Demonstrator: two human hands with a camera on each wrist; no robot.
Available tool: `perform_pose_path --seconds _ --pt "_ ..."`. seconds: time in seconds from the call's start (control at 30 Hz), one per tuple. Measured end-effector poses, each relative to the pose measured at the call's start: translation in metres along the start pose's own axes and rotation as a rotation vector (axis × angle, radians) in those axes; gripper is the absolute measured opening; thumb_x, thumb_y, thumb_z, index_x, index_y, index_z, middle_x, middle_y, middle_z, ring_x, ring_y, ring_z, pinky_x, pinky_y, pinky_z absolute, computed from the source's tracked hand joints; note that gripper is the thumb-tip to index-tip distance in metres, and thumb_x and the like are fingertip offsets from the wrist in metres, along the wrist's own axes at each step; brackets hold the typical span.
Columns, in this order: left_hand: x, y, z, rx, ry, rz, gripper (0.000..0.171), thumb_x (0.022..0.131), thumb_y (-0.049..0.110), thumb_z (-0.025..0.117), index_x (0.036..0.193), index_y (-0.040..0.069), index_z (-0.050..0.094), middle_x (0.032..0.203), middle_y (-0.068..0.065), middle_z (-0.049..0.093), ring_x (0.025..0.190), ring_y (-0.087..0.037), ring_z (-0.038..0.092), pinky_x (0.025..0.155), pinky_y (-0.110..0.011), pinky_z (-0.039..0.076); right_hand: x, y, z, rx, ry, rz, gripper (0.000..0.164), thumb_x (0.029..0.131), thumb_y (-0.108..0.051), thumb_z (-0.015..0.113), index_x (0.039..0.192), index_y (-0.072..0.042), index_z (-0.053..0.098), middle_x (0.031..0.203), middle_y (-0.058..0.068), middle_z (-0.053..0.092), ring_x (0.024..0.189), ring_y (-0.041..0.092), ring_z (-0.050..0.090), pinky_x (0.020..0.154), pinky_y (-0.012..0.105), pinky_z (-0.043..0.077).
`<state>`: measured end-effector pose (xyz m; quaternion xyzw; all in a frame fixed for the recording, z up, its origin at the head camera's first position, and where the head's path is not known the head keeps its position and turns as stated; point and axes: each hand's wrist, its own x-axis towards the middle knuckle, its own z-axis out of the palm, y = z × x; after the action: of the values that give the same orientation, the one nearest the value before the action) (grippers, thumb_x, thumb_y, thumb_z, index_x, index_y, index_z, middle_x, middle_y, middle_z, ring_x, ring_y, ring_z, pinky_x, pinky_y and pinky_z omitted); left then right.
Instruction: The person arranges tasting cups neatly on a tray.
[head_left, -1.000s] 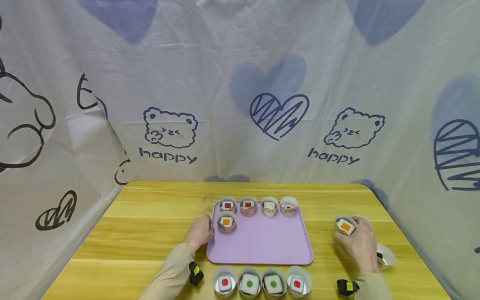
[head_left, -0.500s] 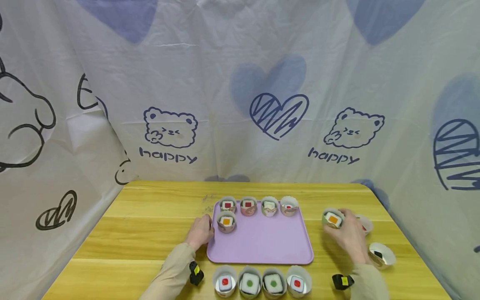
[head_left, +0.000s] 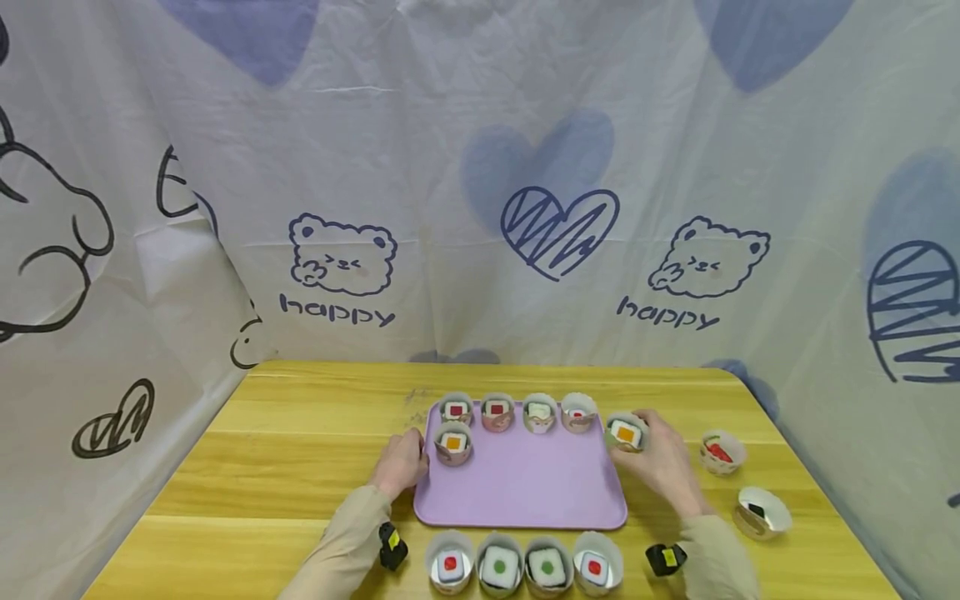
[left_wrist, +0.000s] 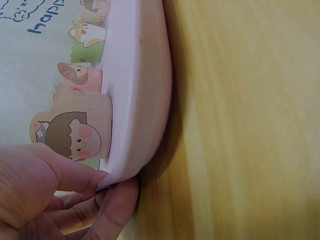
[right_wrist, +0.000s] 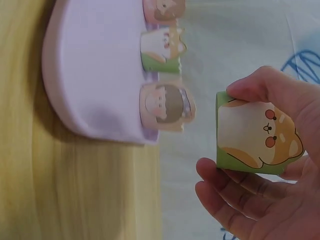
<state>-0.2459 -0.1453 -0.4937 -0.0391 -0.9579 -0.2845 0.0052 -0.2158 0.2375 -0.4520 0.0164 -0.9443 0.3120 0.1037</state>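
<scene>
You've got a wrinkled white sheet backdrop behind and along both sides, printed with blue hearts and line-drawn bears; before you, a yellow wood-grain table.

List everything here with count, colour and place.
Table: one, yellow, below
Backdrop: one, white and blue, behind
Tray: one, lilac, centre
Tray cups: five, pastel prints, four behind, one nearer
Front cups: four, pale, before tray
Side cups: two, pale, right of tray
Dog-print cup: one, green, white, orange, by tray's right edge
Sushi-like pieces: ten, whitish, in all but side cups
Wrist devices: two, black, wrists
Sleeves: two, beige, forearms
Left hand: one, pinching tray
Right hand: one, holding dog-print cup
</scene>
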Motion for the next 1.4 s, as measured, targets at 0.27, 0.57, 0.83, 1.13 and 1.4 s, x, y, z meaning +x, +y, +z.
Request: perform_pose_path --seconds 0.27,0.57,0.83,1.13,1.4 --pt "-0.001 0.001 -0.002 0.007 -0.007 -0.004 0.006 0.089 0.001 0.063 0.087 0.000 0.058 0.075 -0.011 0.060 0.064 -0.020 0.055 0.053 -0.027 0.043 0.004 -0.019 0.008 0.017 -0.059 -0.057 0.064 0.076 -0.017 0.082 0.128 0.006 0.053 0.117 0.025 0.066 0.103 0.035 0.065 0.088 0.049 0.058" --pt "-0.002 0.001 -0.002 0.006 -0.006 0.004 0.005 0.089 0.001 0.063 0.088 0.000 0.058 0.075 -0.011 0.061 0.064 -0.019 0.055 0.053 -0.027 0.043 0.012 -0.033 0.012 0.043 -0.063 -0.156 0.059 0.075 -0.016 0.083 0.124 0.003 0.056 0.112 0.020 0.068 0.099 0.031 0.065 0.084 0.046 0.058" --pt "-0.002 0.002 -0.002 0.009 -0.009 0.004 0.005 0.089 0.000 0.063 0.088 0.000 0.058 0.074 -0.011 0.060 0.063 -0.019 0.055 0.052 -0.026 0.043 0.018 -0.044 0.014 0.061 -0.100 -0.189 0.060 0.073 -0.016 0.084 0.124 0.002 0.057 0.112 0.018 0.069 0.099 0.030 0.066 0.085 0.046 0.058" --pt "-0.003 0.002 -0.001 0.008 -0.005 0.010 0.005 0.089 0.000 0.063 0.088 -0.001 0.059 0.074 -0.011 0.061 0.063 -0.019 0.055 0.052 -0.027 0.043 0.030 -0.056 0.025 0.031 -0.185 -0.252 0.053 0.070 -0.017 0.086 0.114 -0.002 0.060 0.101 0.011 0.070 0.088 0.019 0.064 0.078 0.035 0.055" --pt "-0.002 0.002 -0.001 0.009 0.001 0.007 0.005 0.089 0.001 0.064 0.088 0.000 0.058 0.075 -0.011 0.061 0.065 -0.019 0.055 0.054 -0.027 0.043 0.037 -0.069 0.037 -0.001 -0.196 -0.283 0.054 0.067 -0.019 0.087 0.112 0.000 0.062 0.098 0.010 0.068 0.086 0.019 0.060 0.074 0.031 0.052"
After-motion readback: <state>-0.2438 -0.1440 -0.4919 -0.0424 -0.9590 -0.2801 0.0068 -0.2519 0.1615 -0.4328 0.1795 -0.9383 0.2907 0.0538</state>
